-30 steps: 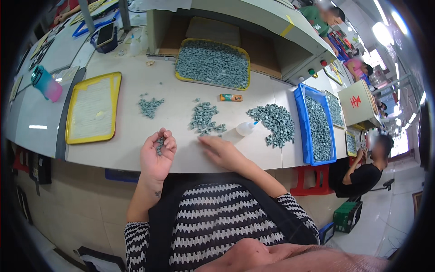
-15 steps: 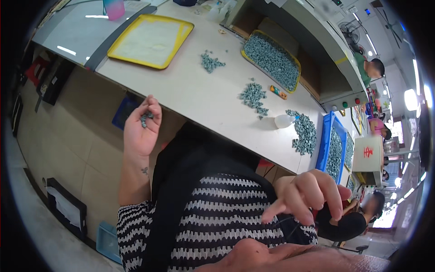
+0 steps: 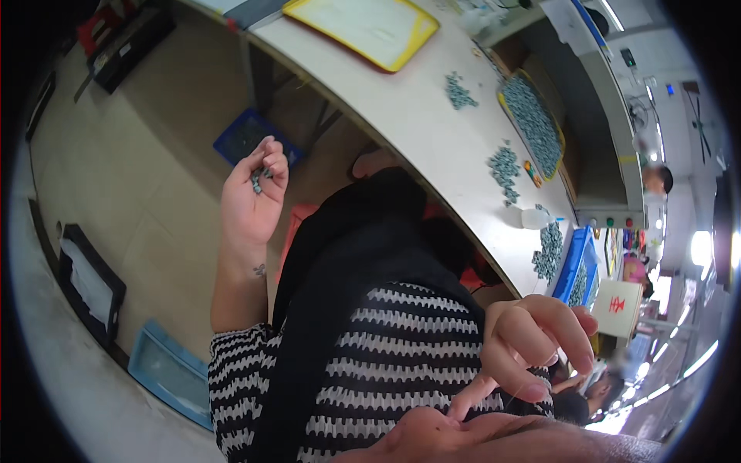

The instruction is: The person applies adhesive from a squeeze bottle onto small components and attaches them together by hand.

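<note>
My left hand (image 3: pixel 256 193) is raised palm up over the floor, left of the bench. Its fingers curl around several small grey-green pieces (image 3: pixel 261 179), partly hidden by the fingers. On the other side, my right hand (image 3: pixel 532 339) is held up close, with bent fingers spread apart and nothing seen between them. Loose heaps of the same small pieces lie on the white bench (image 3: pixel 417 116): a small heap (image 3: pixel 461 92), a middle heap (image 3: pixel 504 171) and another heap (image 3: pixel 549 253) by a white squeeze bottle (image 3: pixel 534 219).
A yellow-rimmed tray (image 3: pixel 363 23) rests at the bench's far end. Another yellow tray full of pieces (image 3: pixel 532 123) stands beneath a shelf. Nearby are a blue bin (image 3: pixel 575 262) and a small orange-green tube (image 3: pixel 532 174). A blue crate (image 3: pixel 239 139) sits under the bench; co-workers are at right.
My view has shifted, so the bench and its heaps appear farther right and higher. The left hand still holds its pieces. My right hand stays raised, its outstretched finger now lower in view.
</note>
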Tool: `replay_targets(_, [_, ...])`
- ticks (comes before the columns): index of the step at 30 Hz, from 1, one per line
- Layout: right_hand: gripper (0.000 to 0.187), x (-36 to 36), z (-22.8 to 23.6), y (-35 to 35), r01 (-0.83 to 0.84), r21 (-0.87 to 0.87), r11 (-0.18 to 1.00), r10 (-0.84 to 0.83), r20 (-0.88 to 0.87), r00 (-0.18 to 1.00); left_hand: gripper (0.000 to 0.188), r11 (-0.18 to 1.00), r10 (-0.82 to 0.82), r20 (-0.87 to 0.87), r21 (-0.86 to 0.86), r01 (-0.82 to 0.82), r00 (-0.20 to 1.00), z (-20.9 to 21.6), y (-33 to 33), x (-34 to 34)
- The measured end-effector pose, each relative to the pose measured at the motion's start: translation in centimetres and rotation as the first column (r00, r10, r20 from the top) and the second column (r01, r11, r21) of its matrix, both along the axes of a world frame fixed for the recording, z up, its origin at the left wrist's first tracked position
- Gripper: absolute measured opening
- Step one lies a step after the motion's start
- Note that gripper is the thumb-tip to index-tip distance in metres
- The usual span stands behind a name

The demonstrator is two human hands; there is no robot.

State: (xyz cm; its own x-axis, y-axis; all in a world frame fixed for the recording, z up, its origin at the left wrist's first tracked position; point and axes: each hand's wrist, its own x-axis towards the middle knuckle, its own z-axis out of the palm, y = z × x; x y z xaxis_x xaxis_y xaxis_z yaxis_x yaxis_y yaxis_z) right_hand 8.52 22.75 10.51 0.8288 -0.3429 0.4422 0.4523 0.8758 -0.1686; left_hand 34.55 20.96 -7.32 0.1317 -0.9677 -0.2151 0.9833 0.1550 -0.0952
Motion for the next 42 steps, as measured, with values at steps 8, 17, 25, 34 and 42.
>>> replay_targets(8, [0.027, 8.0, -3.1, 0.1, -0.053, 0.057, 0.997, 0.06, -0.125, 0.99, 0.016, 0.997, 0.073, 0.086, 0.005, -0.073, 0.994, -4.6, 3.0, 6.1])
replay_targets(17, [0.018, 8.3, -1.2, -4.8, 0.22, -0.135, 0.966, -0.252, -0.315, 0.915, 0.019, 0.991, -0.022, 0.293, 0.13, -0.017, 0.956, -4.0, -1.9, 8.4])
replay_targets(25, [0.013, 1.0, -1.2, -9.3, 0.67, -0.295, 0.682, -0.716, -0.456, 0.528, 0.021, 0.977, -0.212, 0.406, 0.074, 0.2, 0.889, 2.8, -9.2, 4.1])
replay_targets(34, [0.023, -10.9, -2.4, -5.5, 0.85, -0.222, 0.478, -0.836, -0.413, 0.363, 0.013, 0.829, -0.526, 0.366, 0.017, 0.559, 0.768, 9.1, -13.6, -4.2])
replay_targets(42, [0.021, -20.4, -2.4, -2.4, 0.979, -0.195, 0.056, -0.933, -0.361, -0.019, 0.013, 0.766, -0.63, 0.359, 0.143, 0.627, 0.688, 9.0, -13.8, -11.3])
